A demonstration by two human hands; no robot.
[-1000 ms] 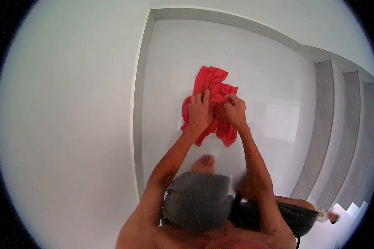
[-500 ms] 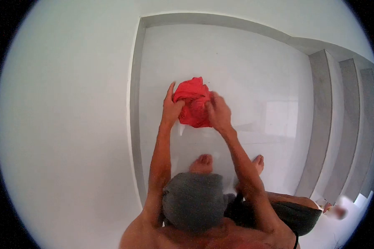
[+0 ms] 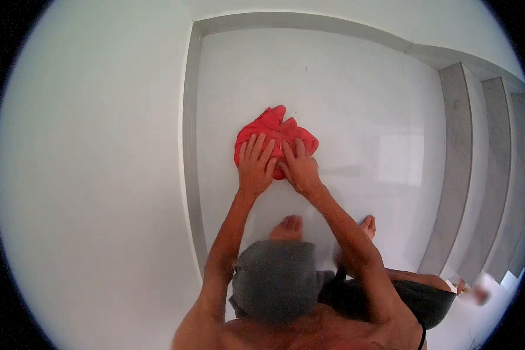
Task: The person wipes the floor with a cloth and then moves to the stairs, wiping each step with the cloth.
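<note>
A crumpled red cloth (image 3: 268, 121) lies bunched on the white floor (image 3: 356, 87) in front of my feet. My left hand (image 3: 255, 166) rests flat on its left part, fingers spread and pointing away from me. On the right part of the cloth lies my right hand (image 3: 300, 169), its fingers also stretched out and pressing down. Both palms cover the near edge of the cloth, so that part is mostly hidden.
Grey-edged steps (image 3: 455, 128) rise on the right. A white wall (image 3: 93, 175) with a grey skirting strip (image 3: 191, 116) stands on the left. My bare feet (image 3: 289, 226) are on the floor below the cloth.
Both hands have let go of the cloth's sides and moved inward, now lying flat on top. The cloth has gone from gathered between the hands to spread wider on the floor.
</note>
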